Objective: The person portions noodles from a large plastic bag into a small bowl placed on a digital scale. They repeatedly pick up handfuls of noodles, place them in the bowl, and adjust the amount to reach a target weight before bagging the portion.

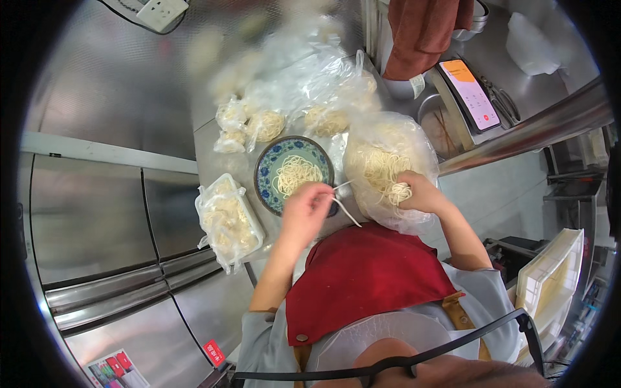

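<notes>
My left hand (pixel 305 211) is over the near edge of a blue-patterned bowl (pixel 265 182), with a few noodle strands (pixel 350 215) pinched in its fingers. One strand dangles towards the apron. Inside the bowl lies a loose heap of pale noodles (pixel 297 175). To its right, a clear plastic bag (pixel 422 140) bulges with many more noodles (pixel 383 165). My right hand (pixel 423 193) reaches into that bag and grasps a bunch of noodles (pixel 400 194); its fingertips are partly hidden.
Bagged noodle portions (pixel 266 126) and crumpled plastic bags (pixel 310 72) fill the back of the steel table (pixel 206 140). A white tray (pixel 255 225) with bagged noodles stands left. At right are a lit phone (pixel 468 97), scissors (pixel 504 102) and a brown cloth (pixel 419 34).
</notes>
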Demonstrator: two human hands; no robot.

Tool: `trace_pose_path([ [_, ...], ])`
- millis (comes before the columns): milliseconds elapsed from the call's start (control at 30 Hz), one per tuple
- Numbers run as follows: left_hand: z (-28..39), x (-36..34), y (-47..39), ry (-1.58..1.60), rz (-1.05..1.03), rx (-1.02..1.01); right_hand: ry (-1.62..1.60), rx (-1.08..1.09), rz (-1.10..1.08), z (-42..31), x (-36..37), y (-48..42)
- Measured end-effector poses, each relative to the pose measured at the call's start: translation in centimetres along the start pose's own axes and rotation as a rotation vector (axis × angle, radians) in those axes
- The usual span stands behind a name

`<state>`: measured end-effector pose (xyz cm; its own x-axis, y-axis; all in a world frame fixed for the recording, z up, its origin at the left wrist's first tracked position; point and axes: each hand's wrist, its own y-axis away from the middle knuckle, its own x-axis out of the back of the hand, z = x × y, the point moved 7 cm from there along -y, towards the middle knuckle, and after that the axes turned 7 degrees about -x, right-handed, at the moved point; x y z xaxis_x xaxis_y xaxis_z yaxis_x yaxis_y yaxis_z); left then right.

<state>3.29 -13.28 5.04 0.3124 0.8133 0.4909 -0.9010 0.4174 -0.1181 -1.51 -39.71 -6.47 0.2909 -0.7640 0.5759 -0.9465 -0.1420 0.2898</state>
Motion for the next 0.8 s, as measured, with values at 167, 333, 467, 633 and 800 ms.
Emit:
trace_pose_path([
  [167, -0.9, 6.9, -0.3, -0.046, 0.193, 0.089, -0.042, -0.089, 0.015, -1.4, 1.7, -1.3],
  [333, -2.3, 4.9, -0.1, -0.187, 0.052, 0.068, 0.445, -0.154, 0.102, 0.6, 0.8, -2.5],
  [467, -3.9, -2.6, 1.8, -0.016, -0.307, 0.16, 0.511, -0.128, -0.059, 1.5, -1.5, -1.2],
  [633, -3.2, -12.4, 1.1, -0.212, -0.739, -0.075, 0.486, -0.077, -0.107, -0.1, -2.6, 0.6],
  [800, -5.4, -13.9, 1.3, -0.381, -0.573, -0.276, 0.189, 0.045, 0.1, -0.1, -2.5, 1.3],
])
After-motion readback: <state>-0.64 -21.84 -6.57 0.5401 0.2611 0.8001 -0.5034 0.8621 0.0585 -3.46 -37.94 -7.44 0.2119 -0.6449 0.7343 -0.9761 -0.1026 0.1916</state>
